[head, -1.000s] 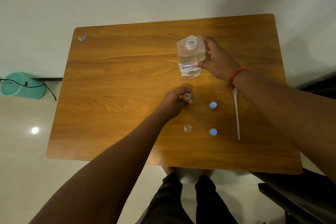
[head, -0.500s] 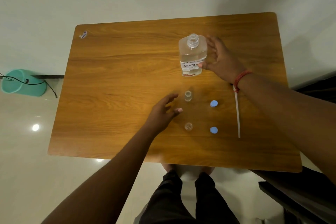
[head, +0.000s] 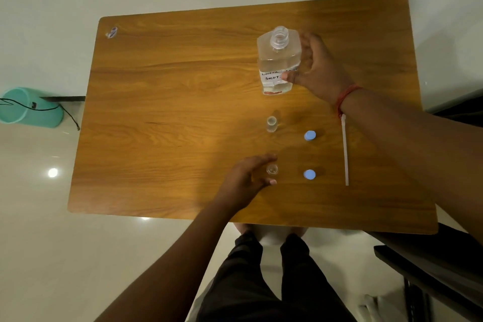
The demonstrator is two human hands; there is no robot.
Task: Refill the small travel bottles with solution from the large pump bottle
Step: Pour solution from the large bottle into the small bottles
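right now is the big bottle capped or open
Open. The large bottle stands upright on the table with its threaded neck bare, no pump or cap on it. The right hand holds its side.

Two blue caps (head: 310,135), clear bottle (head: 279,60), grained orange-brown table (head: 170,112).

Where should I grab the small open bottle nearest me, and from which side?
Pinch the near small bottle round its clear body, below the open mouth, coming from its left, where the left hand is. It stands upright and uncapped, so keep it level; the blue caps sit to its right.
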